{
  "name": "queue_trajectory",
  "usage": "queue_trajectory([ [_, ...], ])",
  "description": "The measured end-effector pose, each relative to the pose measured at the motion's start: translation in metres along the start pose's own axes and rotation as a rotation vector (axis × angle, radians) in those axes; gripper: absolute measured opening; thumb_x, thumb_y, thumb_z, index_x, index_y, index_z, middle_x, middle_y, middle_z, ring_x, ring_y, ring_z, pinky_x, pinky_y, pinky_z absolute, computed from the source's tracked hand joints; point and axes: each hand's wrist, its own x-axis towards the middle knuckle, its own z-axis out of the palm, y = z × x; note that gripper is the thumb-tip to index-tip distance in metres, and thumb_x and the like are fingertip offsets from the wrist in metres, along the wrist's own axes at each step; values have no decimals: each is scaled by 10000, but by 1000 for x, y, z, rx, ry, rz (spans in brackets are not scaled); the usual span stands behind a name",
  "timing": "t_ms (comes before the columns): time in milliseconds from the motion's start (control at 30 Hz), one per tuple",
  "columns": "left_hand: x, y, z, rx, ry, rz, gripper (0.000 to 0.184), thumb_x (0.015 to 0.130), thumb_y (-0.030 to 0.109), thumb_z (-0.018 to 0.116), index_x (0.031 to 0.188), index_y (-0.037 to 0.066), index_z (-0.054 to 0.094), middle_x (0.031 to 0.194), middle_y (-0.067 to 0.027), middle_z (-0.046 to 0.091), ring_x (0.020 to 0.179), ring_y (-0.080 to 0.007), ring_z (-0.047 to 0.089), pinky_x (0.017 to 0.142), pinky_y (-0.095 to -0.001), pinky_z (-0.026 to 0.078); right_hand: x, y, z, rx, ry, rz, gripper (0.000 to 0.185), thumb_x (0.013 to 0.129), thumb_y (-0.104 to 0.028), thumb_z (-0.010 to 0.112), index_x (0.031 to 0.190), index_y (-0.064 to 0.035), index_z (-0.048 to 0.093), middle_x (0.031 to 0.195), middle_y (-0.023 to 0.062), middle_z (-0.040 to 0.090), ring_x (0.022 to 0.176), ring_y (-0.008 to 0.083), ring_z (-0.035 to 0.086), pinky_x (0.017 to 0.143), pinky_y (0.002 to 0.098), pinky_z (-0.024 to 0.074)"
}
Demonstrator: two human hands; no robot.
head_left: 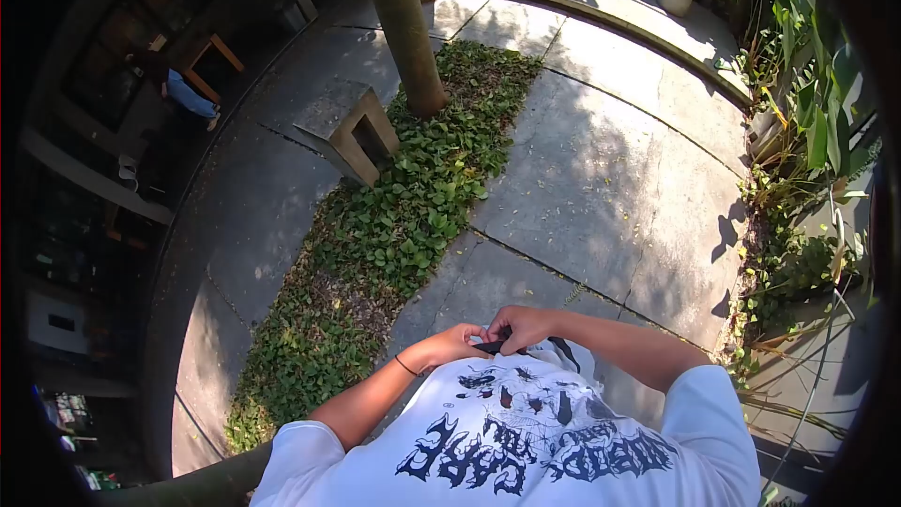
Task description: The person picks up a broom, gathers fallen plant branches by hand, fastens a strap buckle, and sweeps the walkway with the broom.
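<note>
My left hand [455, 343] and my right hand [526, 327] meet in front of my waist, close to the hem of a white T-shirt [554, 413] with black print. Between them is a narrow black strap-like strip [490, 347]. Fingers of both hands are closed on it, the right hand pinching from above and the left from the side. Another dark strip [565, 353] shows at the shirt's lower edge, right of my hands. What the black strip belongs to is hidden by my fingers and the shirt.
Ahead runs a bed of low green plants [413, 216] with a post [404, 28] and a hollow concrete block [349, 131]. Grey paving [601, 169] lies on both sides. Tall leafy plants [817, 113] line the right. A person in blue [188, 96] is far left.
</note>
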Motion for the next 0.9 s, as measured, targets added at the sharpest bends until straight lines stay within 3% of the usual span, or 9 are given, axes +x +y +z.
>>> queue_trajectory([
  [33, 10, 14, -6, -8, 3, -4, 411, 886, 43, 772, 1269, 36, 625, 1131, -29, 709, 948, -71, 658, 807, -238, 538, 0, -7, -21, 7, -10, 10, 115, 757, -117, 703, 724, -51, 614, 656, -42, 566, 592, 67, 528, 531, 273, 429],
  [100, 33, 40, -14, -311, -21, -139, 391, 928, 68, 728, 1299, 25, 612, 1156, -30, 697, 958, -70, 656, 813, -228, 534, 2, -4, -61, 21, -29, 28, 102, 758, -105, 681, 721, -46, 607, 654, -40, 564, 589, 68, 523, 531, 277, 422],
  [167, 60, 72, -21, -298, 6, -118, 289, 962, 142, 701, 1224, 27, 657, 1081, -12, 710, 889, -64, 658, 753, -218, 528, 10, 8, -109, -114, -51, -97, 130, 747, -120, 663, 686, -52, 571, 625, -22, 538, 565, 94, 491, 528, 297, 416],
  [267, 117, 107, -48, -157, 116, -213, 211, 970, 240, 697, 1059, 50, 717, 890, 19, 711, 705, -45, 628, 624, -227, 498, 5, 9, -186, -143, -76, -84, 186, 767, -153, 685, 676, -55, 556, 611, -23, 516, 572, 95, 487, 523, 309, 400],
  [333, 160, 132, -66, -228, 134, -199, 225, 953, 215, 707, 1075, 26, 709, 911, -1, 718, 731, -63, 654, 633, -242, 519, -1, 9, -243, -178, -65, -118, 209, 779, -174, 702, 678, -62, 556, 612, -30, 515, 583, 92, 500, 518, 305, 414],
  [400, 194, 170, -79, -298, 148, -191, 243, 937, 189, 716, 1091, 3, 701, 932, -21, 725, 758, -81, 680, 642, -258, 541, -10, -4, -299, -50, -151, 108, 211, 803, -226, 731, 727, -87, 592, 661, -36, 553, 630, 89, 548, 531, 294, 483],
  [533, 257, 231, -100, -407, 137, -156, 267, 906, 96, 707, 1158, 10, 713, 965, -39, 742, 776, -91, 697, 699, -244, 562, -41, -45, -396, -84, -176, 261, 240, 816, -261, 778, 860, -62, 650, 776, -23, 619, 692, 91, 594, 596, 279, 561],
  [800, 355, 349, -164, -498, 86, -71, 292, 909, 43, 659, 1196, 13, 698, 990, -40, 749, 769, -95, 711, 698, -242, 578, -63, -80, -565, -150, -154, 225, 260, 823, -273, 781, 875, -45, 668, 775, -18, 628, 739, 95, 627, 633, 285, 583],
  [900, 405, 391, -204, -430, 76, -91, 300, 907, 59, 666, 1202, 16, 697, 996, -36, 745, 761, -89, 705, 685, -234, 573, -49, -66, -632, -7, -173, 234, 225, 832, -234, 772, 825, -49, 644, 728, -36, 595, 696, 77, 582, 593, 262, 533],
])
